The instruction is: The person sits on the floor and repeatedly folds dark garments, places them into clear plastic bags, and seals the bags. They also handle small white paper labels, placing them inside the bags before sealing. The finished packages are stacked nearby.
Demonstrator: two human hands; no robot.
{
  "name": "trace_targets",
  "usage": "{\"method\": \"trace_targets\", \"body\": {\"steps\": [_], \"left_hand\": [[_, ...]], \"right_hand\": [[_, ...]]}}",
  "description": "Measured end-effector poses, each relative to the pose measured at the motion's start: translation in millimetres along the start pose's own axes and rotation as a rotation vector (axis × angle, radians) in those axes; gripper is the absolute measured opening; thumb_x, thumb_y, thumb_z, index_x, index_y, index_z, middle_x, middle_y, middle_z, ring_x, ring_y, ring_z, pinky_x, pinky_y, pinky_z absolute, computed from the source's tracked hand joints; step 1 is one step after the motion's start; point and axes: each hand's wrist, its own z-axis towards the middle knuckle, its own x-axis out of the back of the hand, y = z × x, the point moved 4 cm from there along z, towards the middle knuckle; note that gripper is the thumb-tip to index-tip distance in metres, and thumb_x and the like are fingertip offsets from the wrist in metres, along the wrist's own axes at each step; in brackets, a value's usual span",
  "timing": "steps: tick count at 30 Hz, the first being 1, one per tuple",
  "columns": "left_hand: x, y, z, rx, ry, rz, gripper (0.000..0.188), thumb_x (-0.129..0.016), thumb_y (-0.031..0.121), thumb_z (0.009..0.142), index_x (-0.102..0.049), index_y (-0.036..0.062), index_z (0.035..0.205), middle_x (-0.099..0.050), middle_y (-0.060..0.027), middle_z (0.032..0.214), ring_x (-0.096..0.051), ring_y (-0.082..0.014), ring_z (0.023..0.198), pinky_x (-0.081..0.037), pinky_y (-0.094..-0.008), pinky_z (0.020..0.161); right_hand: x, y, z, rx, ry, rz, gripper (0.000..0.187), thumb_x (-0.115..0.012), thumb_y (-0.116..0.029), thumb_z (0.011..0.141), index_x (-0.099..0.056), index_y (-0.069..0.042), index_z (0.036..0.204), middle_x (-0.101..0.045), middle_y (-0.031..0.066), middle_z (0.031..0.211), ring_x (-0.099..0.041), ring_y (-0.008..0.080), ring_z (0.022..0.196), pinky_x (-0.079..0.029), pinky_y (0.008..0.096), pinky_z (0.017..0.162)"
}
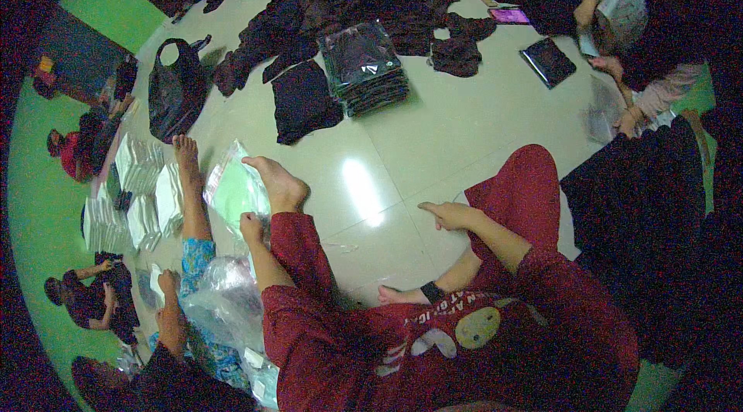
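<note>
My left hand is closed at the lower edge of a clear plastic bag, beside my outstretched left foot. Pale green shows through the bag. Over the tiled floor, my right hand has its index finger stretched out and the other fingers partly curled; nothing shows in it. In front of me stands a stack of dark folded garments in clear plastic bags. A dark folded garment lies unbagged against the stack's left side.
Loose dark clothes are heaped behind the stack. A black bag and piles of white packs lie on the left. Another person's hand is close on my left. At right, a person handles plastic near a packed dark garment.
</note>
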Motion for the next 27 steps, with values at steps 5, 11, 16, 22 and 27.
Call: {"method": "trace_targets", "body": {"steps": [5,11,16,22,27], "left_hand": [[66.7,73.0,-7.9,-0.022,0.455,0.216,0.022,-0.051,0.019,0.074,-0.055,-0.0020,0.082,-0.057,-0.0208,0.081,-0.054,-0.0345,0.075,-0.043,-0.0406,0.070],[52.1,199.5,-58.8,-0.286,0.027,-0.147,0.020,-0.055,0.013,0.072,-0.053,-0.0016,0.086,-0.054,-0.0176,0.089,-0.050,-0.0331,0.086,-0.040,-0.0388,0.079],[-31.9,290.2,-205.7,-0.631,-0.427,-0.002,0.032,-0.057,0.021,0.069,-0.055,-0.0039,0.088,-0.049,-0.0227,0.109,-0.044,-0.0369,0.105,-0.035,-0.0462,0.086],[-81.5,326.4,-314.4,-0.590,-0.764,0.107,0.044,-0.055,0.029,0.073,-0.049,-0.0017,0.104,-0.036,-0.0218,0.122,-0.034,-0.0359,0.114,-0.033,-0.0577,0.085],[-74.5,325.3,-321.8,-0.701,-1.112,-0.293,0.042,-0.055,0.027,0.075,-0.050,0.0001,0.108,-0.045,-0.0224,0.116,-0.044,-0.0340,0.108,-0.037,-0.0445,0.087]], "right_hand": [[-3.1,5.5,4.8,0.035,0.008,0.024,0.063,-0.046,-0.005,0.076,-0.022,-0.015,0.133,-0.063,0.0115,0.082,-0.060,0.0293,0.077,-0.047,0.0387,0.068],[27.6,8.0,-7.2,0.049,0.229,0.015,0.056,-0.043,-0.004,0.077,-0.027,-0.012,0.130,-0.062,0.0124,0.086,-0.059,0.0255,0.075,-0.047,0.0365,0.069],[83.0,-10.7,-38.2,0.276,0.404,0.425,0.051,-0.041,0.000,0.077,-0.032,-0.011,0.127,-0.061,0.0091,0.089,-0.057,0.0207,0.076,-0.046,0.0313,0.071],[65.1,-36.5,-30.3,0.410,0.447,0.447,0.047,-0.041,0.000,0.077,-0.038,-0.010,0.123,-0.059,0.0078,0.094,-0.055,0.0188,0.081,-0.044,0.0304,0.072],[-0.2,-48.3,3.0,0.334,0.253,0.050,0.038,-0.043,-0.004,0.079,-0.043,-0.006,0.117,-0.055,0.0159,0.099,-0.054,0.0307,0.090,-0.043,0.0385,0.079]]}}
